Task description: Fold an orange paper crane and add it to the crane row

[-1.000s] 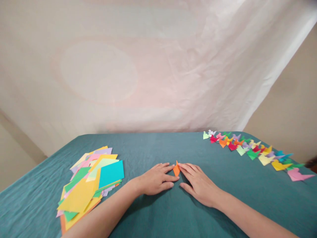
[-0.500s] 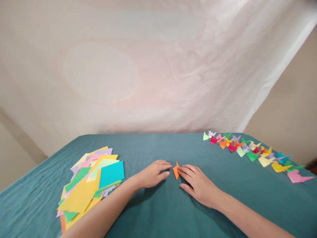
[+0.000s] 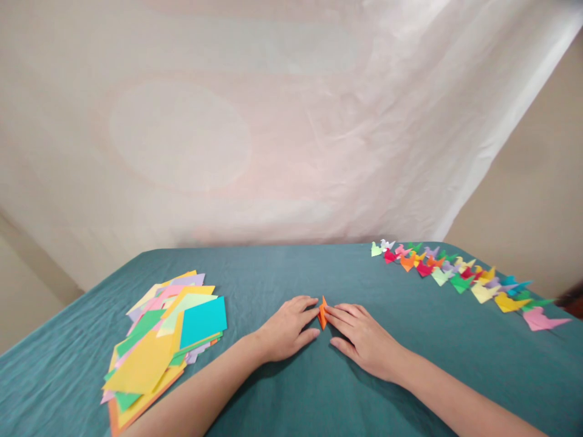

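on the left of the teal tablecloth (image 3: 282,267) we see a loose stack of coloured paper squares (image 3: 164,340), with a yellow and a cyan sheet on top, well apart from the hands. near the middle our left hand (image 3: 286,331) lies palm down on the cloth, fingers stretched out and not curled round anything, its fingertips touching the left edge of a small folded orange paper piece (image 3: 322,312). the piece stands pointed end up between the two hands. our right hand (image 3: 364,340) lies flat too, fingers out, tips against the piece's right edge. far right, a row of small folded paper figures (image 3: 460,276) in many colours runs along the table edge. a white sheet (image 3: 273,121) hangs behind
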The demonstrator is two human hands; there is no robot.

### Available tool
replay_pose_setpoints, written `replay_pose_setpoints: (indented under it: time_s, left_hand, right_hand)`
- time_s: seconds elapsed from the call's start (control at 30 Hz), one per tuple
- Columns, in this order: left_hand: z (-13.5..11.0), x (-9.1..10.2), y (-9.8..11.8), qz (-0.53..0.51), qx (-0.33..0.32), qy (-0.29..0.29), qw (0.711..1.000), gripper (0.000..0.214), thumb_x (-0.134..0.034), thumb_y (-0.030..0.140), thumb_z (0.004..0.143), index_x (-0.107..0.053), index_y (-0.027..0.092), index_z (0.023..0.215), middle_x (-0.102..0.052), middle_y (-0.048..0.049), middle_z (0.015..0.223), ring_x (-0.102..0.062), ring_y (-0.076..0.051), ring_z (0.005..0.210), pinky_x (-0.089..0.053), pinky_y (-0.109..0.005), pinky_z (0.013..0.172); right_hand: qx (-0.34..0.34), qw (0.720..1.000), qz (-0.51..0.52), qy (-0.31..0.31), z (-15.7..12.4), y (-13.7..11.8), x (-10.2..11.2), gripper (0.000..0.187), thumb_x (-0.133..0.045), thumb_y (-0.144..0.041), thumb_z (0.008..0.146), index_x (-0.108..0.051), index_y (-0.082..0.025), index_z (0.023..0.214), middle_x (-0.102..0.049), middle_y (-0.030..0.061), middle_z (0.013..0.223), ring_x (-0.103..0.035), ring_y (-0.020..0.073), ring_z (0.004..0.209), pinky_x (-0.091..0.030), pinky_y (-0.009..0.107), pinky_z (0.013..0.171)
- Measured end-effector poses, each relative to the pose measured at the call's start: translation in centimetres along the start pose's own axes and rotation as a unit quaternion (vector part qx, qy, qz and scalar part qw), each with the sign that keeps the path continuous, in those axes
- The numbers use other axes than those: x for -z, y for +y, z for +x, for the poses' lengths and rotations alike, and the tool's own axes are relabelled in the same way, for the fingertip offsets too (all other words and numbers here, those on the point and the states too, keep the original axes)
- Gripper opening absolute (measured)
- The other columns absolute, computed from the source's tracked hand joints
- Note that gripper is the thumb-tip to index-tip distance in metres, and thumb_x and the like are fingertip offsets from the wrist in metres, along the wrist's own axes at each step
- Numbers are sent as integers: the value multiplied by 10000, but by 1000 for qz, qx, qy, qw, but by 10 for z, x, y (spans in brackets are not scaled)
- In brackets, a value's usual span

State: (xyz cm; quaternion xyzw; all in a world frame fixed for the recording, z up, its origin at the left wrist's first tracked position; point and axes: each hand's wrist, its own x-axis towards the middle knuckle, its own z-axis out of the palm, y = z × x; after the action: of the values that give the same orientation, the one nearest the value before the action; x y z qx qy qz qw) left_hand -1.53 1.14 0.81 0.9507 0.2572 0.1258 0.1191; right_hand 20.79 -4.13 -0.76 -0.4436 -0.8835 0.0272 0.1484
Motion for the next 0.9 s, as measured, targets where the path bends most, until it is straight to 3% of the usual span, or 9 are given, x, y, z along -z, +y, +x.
replay_pose_setpoints:
  time_s: [0.47,0.77,0.9]
  left_hand:
    - [1,-2,3,-14,-33,-9,999,499,-436,383,901,-348,190,1353,-412,-93,1368,-350,-237,1266,-251,-403,1075]
    - [1,-3,0,9,-48,-12,999,462,-422,379,911,-379,214,1340,-420,-89,1355,-366,-243,1250,-270,-406,1063]
    - [2,-1,1,8,-49,-8,999,460,-423,377,911,-377,214,1339,-423,-92,1349,-376,-242,1241,-277,-408,1058]
  right_hand:
    - [9,999,2,35,1,1,0,416,-493,-353,879,-514,-165,1249,-555,90,1201,-425,245,1132,-378,422,960]
    - [5,992,12,126,-1,8,-9,254,-484,-231,881,-620,-184,1091,-623,80,1064,-485,220,1084,-406,406,934]
    - [-2,993,3,115,0,8,-9,333,-476,-262,886,-546,-177,1200,-572,96,1167,-454,232,1122,-405,420,945]
